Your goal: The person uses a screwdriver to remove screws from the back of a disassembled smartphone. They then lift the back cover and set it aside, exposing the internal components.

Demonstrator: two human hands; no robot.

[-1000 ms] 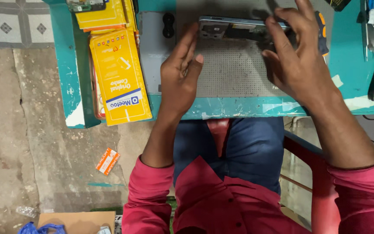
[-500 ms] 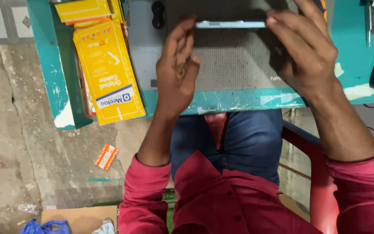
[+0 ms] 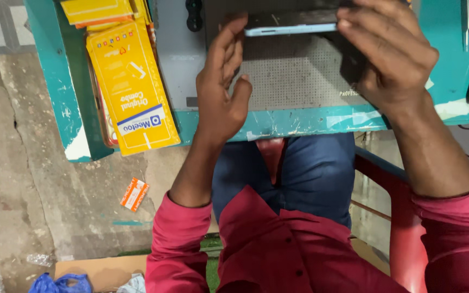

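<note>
We hold a slim phone [image 3: 291, 24] on edge between our 2 hands: left hand [image 3: 221, 89] fingertips pinch one end, right hand [image 3: 389, 57] wraps the other. It looks light, stiff, slick and fragile, best gripped by its edges. Beneath it lies a grey perforated mat [image 3: 294, 81] on a teal bench [image 3: 299, 122].

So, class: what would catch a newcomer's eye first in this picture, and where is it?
Two hands meet at top centre: the left hand and right hand hold a slim phone edge-on over a grey perforated mat. At upper left, bright yellow boxes overhang the teal table. A small orange packet lies on the concrete floor.
</note>
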